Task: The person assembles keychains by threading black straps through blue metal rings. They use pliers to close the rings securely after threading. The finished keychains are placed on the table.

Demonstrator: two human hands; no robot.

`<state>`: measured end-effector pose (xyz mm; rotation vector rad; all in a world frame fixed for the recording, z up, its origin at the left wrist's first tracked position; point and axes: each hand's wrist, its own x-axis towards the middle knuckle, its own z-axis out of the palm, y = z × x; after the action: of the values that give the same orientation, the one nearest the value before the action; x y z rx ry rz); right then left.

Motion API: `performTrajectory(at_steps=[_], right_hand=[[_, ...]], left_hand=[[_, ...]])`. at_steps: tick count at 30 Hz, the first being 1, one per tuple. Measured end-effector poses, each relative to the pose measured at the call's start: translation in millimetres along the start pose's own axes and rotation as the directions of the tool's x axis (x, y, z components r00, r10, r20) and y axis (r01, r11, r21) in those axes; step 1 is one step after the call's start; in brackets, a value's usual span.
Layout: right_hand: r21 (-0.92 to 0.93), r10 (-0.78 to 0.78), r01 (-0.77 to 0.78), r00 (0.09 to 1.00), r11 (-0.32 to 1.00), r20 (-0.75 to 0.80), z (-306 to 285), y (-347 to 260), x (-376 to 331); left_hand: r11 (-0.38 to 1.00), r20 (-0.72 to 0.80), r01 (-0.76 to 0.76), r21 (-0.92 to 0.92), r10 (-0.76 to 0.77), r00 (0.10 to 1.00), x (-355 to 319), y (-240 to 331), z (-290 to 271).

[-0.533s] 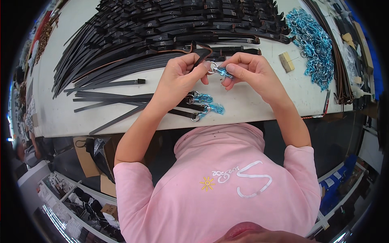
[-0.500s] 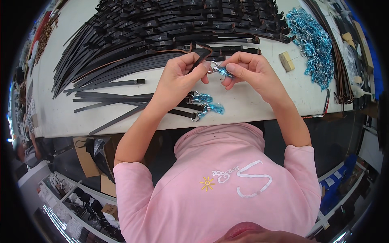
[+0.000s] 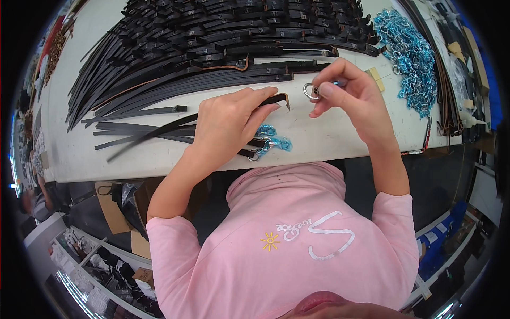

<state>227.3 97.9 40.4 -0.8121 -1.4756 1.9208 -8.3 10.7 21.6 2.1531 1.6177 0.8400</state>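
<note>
While left hand (image 3: 228, 117) holds black strap (image 3: 154, 137) | right hand (image 3: 356, 101) pinches silver ring (image 3: 306, 93) (apart, right of strap)

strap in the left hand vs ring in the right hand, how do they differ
The strap is long, flat and black, while the ring is small, round and silver. The strap shows on both sides of the left hand; the ring shows only to the left of the right hand. Both are held between thumb and fingers.
</note>
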Motion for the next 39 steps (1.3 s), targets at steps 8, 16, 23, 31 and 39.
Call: performTrajectory(at_steps=[8,16,23,31,39], right_hand=[[-0.636,-0.329,0.308,0.94,0.707,0.09,20,12,-14],[-0.342,-0.126,0.136,0.991,0.93,0.05,24,27,-14],[0.038,0.067,-0.07,0.995,0.997,0.072,23,25,-9],[0.034,0.061,-0.064,0.993,0.997,0.1,20,26,-8],[0.072,0.22,-0.236,0.958,0.969,0.185,12,24,-8]], left_hand=[[0.998,0.06,-0.046,-0.038,0.048,0.997,0,9,-4],[0.904,0.025,0.062,-0.424,-0.056,0.998,-6,19,3],[0.878,0.003,0.06,-0.476,-0.067,0.998,-10,4,5],[0.89,0.044,0.12,-0.441,-0.111,0.993,-12,-1,7],[0.938,-0.107,-0.113,-0.328,0.082,0.991,-14,3,15]])
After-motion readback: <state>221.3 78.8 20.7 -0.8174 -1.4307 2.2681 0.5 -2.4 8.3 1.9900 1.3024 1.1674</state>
